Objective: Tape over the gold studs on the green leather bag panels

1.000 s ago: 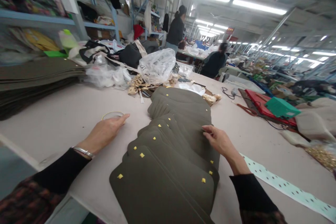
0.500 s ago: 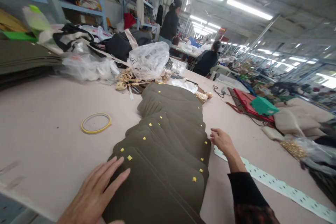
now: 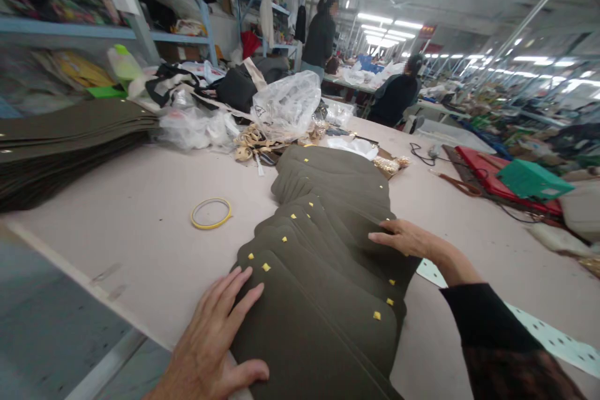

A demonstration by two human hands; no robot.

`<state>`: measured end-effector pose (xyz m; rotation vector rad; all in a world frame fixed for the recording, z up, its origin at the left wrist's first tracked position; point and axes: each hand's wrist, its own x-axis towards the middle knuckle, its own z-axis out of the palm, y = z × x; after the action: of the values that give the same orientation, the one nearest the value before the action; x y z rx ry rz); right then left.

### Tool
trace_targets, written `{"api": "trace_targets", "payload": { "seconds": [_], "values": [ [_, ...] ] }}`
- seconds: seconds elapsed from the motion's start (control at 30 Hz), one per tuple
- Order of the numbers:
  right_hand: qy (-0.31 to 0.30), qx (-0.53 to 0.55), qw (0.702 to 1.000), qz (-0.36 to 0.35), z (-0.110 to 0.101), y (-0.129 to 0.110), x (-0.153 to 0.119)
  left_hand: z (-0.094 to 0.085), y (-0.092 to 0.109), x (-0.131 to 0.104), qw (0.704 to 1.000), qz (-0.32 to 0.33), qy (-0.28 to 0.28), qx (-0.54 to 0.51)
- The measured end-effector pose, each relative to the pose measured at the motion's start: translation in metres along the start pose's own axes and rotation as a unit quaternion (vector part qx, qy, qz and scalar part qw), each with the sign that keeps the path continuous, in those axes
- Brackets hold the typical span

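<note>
Dark olive fabric panels (image 3: 323, 319) lie in an overlapping, fanned row down the table, with small yellow tape pieces (image 3: 377, 315) stuck along both sides. My left hand (image 3: 220, 319) is open, fingers spread, its fingertips resting on the left edge of the nearest panels. Across from it, my right hand (image 3: 407, 239) reaches over the right edge, thumb and forefinger extended apart on the panels; its other fingers are partly hidden. A roll of yellow tape (image 3: 210, 214) lies flat to the left of the row.
A thick stack of olive panels (image 3: 70, 137) stands at the left. Plastic bags (image 3: 285, 103) and straps crowd the back. To the right are a pale green perforated strip (image 3: 553, 337), a green box (image 3: 534, 179) and a red item (image 3: 482, 165). Two people are farther off.
My right hand has moved from beside the row onto its right edge, covering a yellow tape piece. My left hand stays at the left edge. The view has turned left.
</note>
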<state>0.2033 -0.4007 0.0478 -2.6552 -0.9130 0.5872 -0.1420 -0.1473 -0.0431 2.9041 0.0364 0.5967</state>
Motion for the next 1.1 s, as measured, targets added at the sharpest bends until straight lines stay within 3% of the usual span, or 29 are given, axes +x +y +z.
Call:
{"api": "trace_targets", "payload": {
  "seconds": [0.1,0.2,0.37,0.43,0.5,0.63,0.73,0.87,0.97,1.1],
  "values": [
    [-0.002,0.019,1.0,-0.017,0.003,-0.015,0.023,-0.006,0.004,0.001,1.0,-0.01,-0.008,-0.003],
    [-0.089,0.048,0.993,-0.06,0.011,-0.033,0.031,-0.008,0.007,0.001,1.0,-0.023,-0.002,-0.006],
    [-0.241,0.142,0.953,-0.114,0.026,-0.069,0.009,-0.007,0.007,-0.002,0.999,-0.039,0.011,-0.004],
    [-0.269,0.179,0.938,-0.123,0.033,-0.086,-0.01,-0.006,0.007,-0.003,0.999,-0.042,0.015,-0.005],
    [-0.251,0.183,0.944,-0.112,0.038,-0.102,-0.03,-0.006,0.007,-0.003,0.999,-0.038,0.026,-0.005],
    [-0.148,0.108,0.978,-0.101,0.05,-0.131,-0.067,-0.001,0.005,-0.004,0.998,-0.035,0.059,0.0],
    [-0.084,0.017,0.985,-0.146,0.065,-0.139,-0.082,0.008,0.001,-0.007,0.995,-0.038,0.094,-0.004],
    [-0.084,-0.062,0.983,-0.151,0.095,-0.137,-0.093,0.018,-0.004,-0.011,0.991,-0.028,0.133,-0.017],
    [-0.052,-0.073,0.984,-0.156,0.113,-0.136,-0.107,0.017,-0.001,-0.016,0.989,-0.042,0.134,-0.053],
    [-0.064,-0.012,0.982,-0.179,0.103,-0.147,-0.121,0.012,0.009,-0.018,0.982,-0.08,0.134,-0.103]
  ]
}}
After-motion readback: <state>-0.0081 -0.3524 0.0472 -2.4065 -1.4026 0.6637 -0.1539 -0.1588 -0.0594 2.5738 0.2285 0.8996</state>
